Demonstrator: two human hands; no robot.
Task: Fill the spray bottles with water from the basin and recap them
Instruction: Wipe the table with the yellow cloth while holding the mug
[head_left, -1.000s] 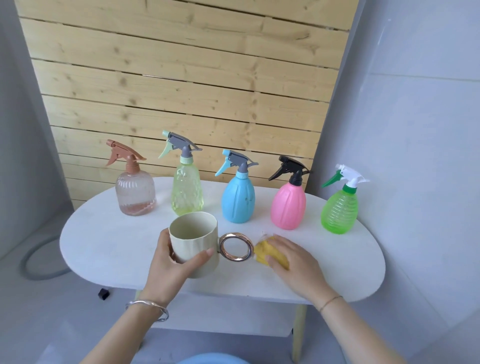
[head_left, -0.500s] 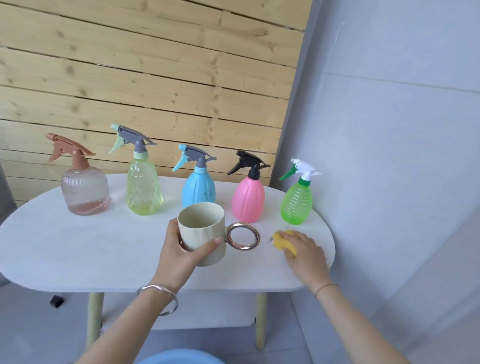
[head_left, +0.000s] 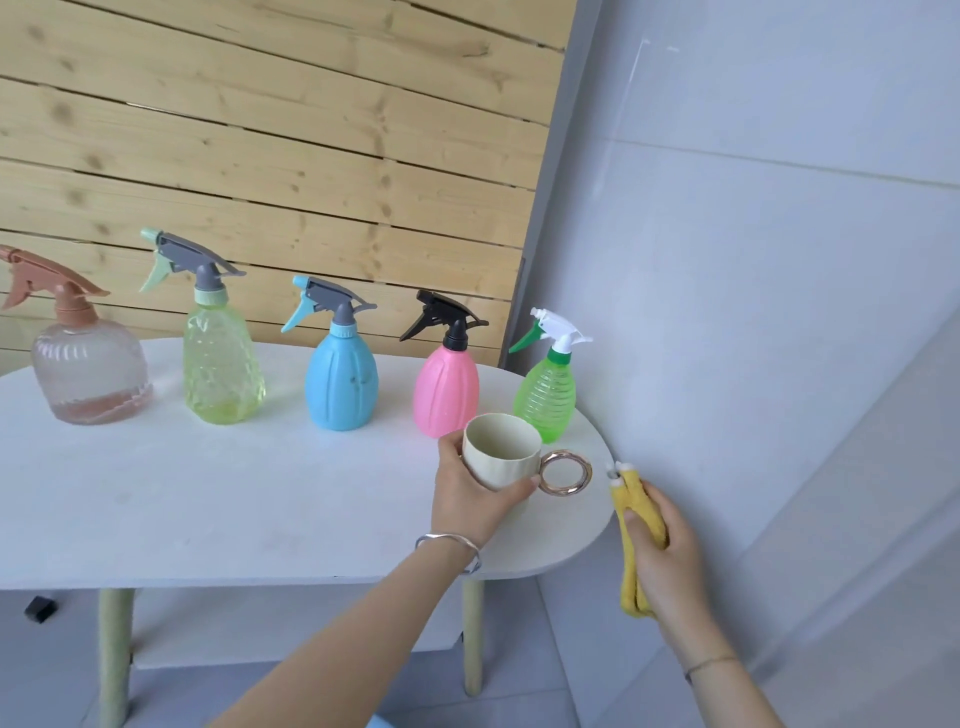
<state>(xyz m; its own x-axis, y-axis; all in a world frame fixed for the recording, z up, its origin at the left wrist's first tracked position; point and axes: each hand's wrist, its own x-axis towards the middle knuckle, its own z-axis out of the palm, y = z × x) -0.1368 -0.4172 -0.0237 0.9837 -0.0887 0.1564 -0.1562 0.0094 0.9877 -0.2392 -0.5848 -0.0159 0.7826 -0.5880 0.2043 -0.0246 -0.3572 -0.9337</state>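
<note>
A: What are your things made of?
B: Your cup (head_left: 501, 441) is matt cream with a glossy gold metal ring handle (head_left: 565, 453); your cloth (head_left: 636, 525), fuzzy yellow fabric. Spray bottles (head_left: 340, 384): smooth plastic. Table (head_left: 208, 493): matt white. Wall (head_left: 260, 130): bare knotty wood.

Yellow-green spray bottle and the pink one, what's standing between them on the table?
Only the blue spray bottle, upright and capped, standing apart from both the yellow-green bottle and the pink bottle. The head view shows this.
</note>
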